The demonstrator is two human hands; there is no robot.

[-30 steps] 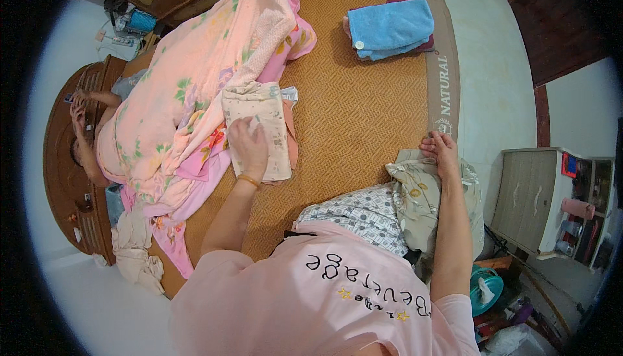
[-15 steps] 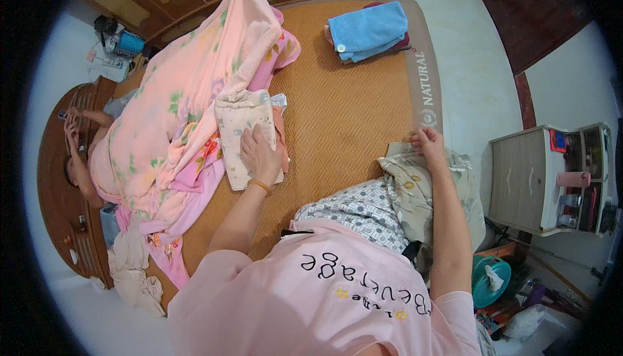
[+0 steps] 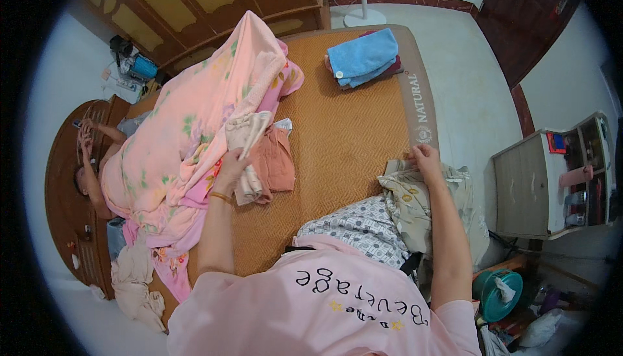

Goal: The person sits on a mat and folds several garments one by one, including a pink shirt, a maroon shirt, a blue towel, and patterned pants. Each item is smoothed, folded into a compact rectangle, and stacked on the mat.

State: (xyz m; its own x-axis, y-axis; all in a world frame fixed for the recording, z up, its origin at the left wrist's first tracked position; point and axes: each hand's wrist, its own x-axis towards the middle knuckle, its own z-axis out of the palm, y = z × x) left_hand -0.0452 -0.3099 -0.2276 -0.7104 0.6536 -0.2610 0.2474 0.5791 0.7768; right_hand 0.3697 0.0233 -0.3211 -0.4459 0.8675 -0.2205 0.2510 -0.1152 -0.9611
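Note:
On the woven mat of the bed, my left hand (image 3: 230,169) is closed on the edge of a cream printed cloth (image 3: 245,134), which is bunched and partly lifted. Beside and partly beneath it lies a folded salmon-coloured garment (image 3: 276,161), with a bit of white cloth (image 3: 283,124) at its far edge. My right hand (image 3: 427,160) has its fingertips pinched together at the far edge of a pale green printed cloth (image 3: 415,194). What is between those fingertips, if anything, is too small to make out.
A pink floral blanket (image 3: 175,122) covers a person lying at the left, whose raised hands (image 3: 85,134) hold a phone. Folded blue cloth (image 3: 363,56) tops a pile at the far edge of the bed. To the right stand a drawer cabinet (image 3: 522,181) and a teal basin (image 3: 496,294).
My left hand has gone from lying flat on the cream cloth to gripping its edge and drawing it leftward, exposing the salmon garment. My right hand keeps its place by the green cloth.

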